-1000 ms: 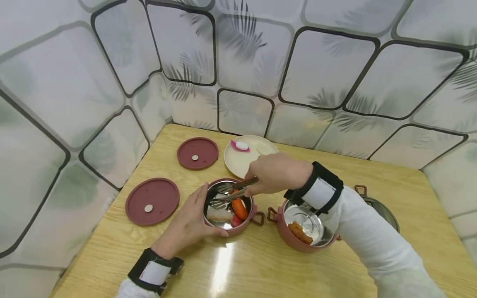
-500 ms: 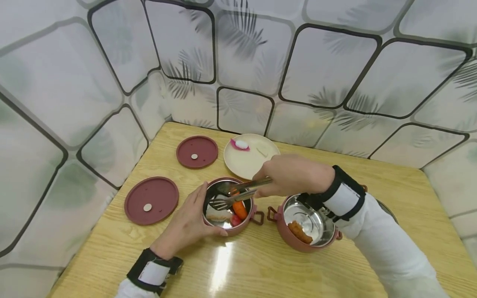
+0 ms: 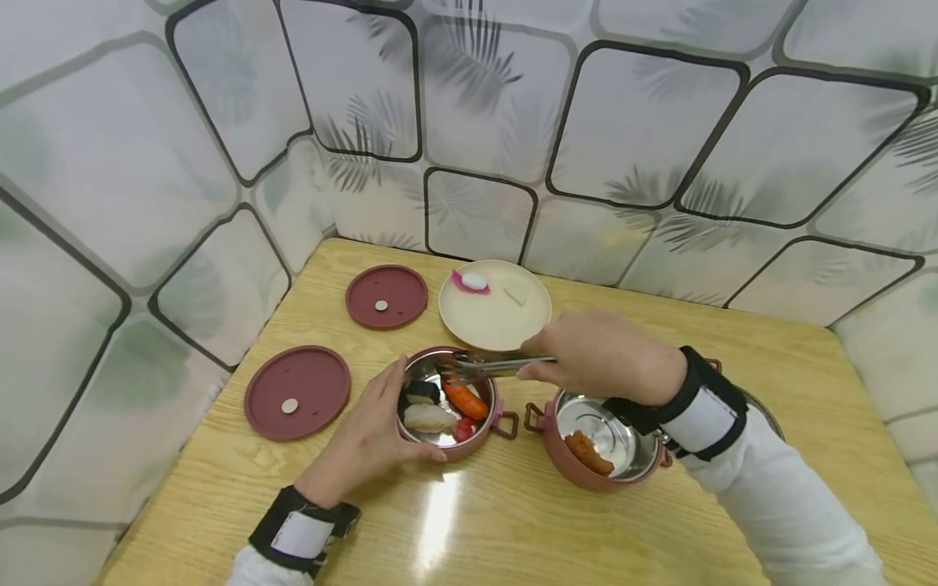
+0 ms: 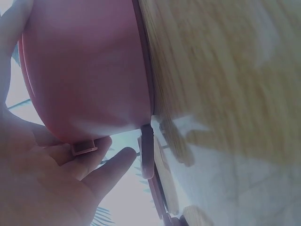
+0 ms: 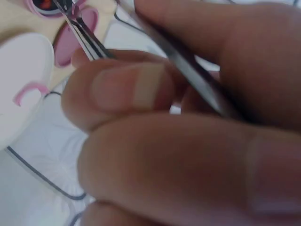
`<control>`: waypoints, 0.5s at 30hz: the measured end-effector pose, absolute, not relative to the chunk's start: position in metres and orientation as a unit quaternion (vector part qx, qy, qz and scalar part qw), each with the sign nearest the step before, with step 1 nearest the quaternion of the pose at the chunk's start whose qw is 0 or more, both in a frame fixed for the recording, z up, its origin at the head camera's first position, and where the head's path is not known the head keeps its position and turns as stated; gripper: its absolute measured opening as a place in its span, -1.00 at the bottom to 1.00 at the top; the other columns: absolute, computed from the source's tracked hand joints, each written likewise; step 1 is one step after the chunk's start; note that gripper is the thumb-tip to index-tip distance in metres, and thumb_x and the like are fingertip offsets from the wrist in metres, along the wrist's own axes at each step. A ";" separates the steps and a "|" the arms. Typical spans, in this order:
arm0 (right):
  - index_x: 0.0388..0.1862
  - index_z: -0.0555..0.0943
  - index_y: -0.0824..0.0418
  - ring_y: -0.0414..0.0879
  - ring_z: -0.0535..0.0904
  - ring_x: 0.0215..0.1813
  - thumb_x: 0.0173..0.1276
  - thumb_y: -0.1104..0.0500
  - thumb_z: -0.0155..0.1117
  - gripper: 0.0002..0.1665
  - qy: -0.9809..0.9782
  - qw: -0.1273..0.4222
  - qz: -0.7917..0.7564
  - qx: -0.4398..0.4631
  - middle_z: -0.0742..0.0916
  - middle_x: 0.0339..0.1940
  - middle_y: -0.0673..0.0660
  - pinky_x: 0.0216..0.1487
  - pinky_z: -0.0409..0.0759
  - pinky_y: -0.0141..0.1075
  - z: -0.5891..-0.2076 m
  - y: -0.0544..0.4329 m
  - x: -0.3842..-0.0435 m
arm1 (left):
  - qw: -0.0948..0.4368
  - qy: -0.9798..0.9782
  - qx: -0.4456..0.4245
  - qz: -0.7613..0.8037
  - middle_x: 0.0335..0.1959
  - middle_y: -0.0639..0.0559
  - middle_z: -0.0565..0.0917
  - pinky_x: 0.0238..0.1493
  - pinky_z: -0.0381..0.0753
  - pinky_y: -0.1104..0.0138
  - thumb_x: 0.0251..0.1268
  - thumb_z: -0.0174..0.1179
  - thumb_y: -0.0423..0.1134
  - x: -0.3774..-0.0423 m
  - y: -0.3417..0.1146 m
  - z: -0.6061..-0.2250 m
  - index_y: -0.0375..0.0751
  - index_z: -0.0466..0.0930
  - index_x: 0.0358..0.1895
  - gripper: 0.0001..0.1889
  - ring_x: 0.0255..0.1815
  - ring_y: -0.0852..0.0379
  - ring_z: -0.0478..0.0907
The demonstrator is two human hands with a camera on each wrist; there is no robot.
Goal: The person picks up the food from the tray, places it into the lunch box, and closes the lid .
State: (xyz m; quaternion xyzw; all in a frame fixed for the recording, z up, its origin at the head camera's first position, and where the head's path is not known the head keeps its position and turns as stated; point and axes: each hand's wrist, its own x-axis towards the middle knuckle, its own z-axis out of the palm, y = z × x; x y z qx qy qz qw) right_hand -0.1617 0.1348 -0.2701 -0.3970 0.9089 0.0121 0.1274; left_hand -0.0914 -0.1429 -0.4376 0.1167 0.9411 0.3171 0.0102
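Tongs (image 3: 493, 366), one pair, right hand (image 3: 604, 356) gripping; left hand (image 3: 369, 434) holds one pink pot (image 4: 87, 66).

Shows no readable text, label, brand, number or sign in the head view or in either wrist view.

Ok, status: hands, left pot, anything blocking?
Left hand holds left pot. Right hand holds tongs over its food; contact unclear. No obstruction seen.
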 end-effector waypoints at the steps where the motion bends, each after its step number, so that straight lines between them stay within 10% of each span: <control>1: -0.25 0.67 -0.06 -0.21 0.54 -0.45 0.44 -0.11 0.22 -0.80 0.913 0.123 0.019 -0.389 0.61 -0.56 -0.11 -0.41 0.56 -0.22 -0.273 0.134 -0.160 | 0.011 0.941 0.117 0.317 0.57 -0.28 0.11 0.49 0.26 -0.02 -0.41 0.45 0.51 -0.092 -0.143 -0.437 -0.20 -0.17 0.61 0.51 0.56 -0.17 0.14; 7: -0.59 0.50 -0.04 -0.23 0.41 -0.59 0.45 -0.08 0.21 -0.62 0.919 0.153 0.020 -0.362 0.48 -0.67 -0.11 -0.57 0.39 -0.32 -0.291 0.128 -0.152 | 0.008 0.940 0.120 0.320 0.57 -0.29 0.11 0.50 0.24 -0.02 -0.41 0.43 0.52 -0.093 -0.142 -0.437 -0.21 -0.17 0.61 0.51 0.56 -0.18 0.13; 15: -0.54 0.50 -0.03 -0.27 0.37 -0.61 0.45 -0.07 0.21 -0.66 0.909 0.153 -0.012 -0.388 0.46 -0.68 -0.13 -0.59 0.31 -0.38 -0.308 0.136 -0.152 | 0.000 0.940 0.125 0.317 0.56 -0.31 0.11 0.49 0.25 -0.02 -0.40 0.42 0.52 -0.091 -0.142 -0.438 -0.24 -0.16 0.61 0.51 0.56 -0.18 0.13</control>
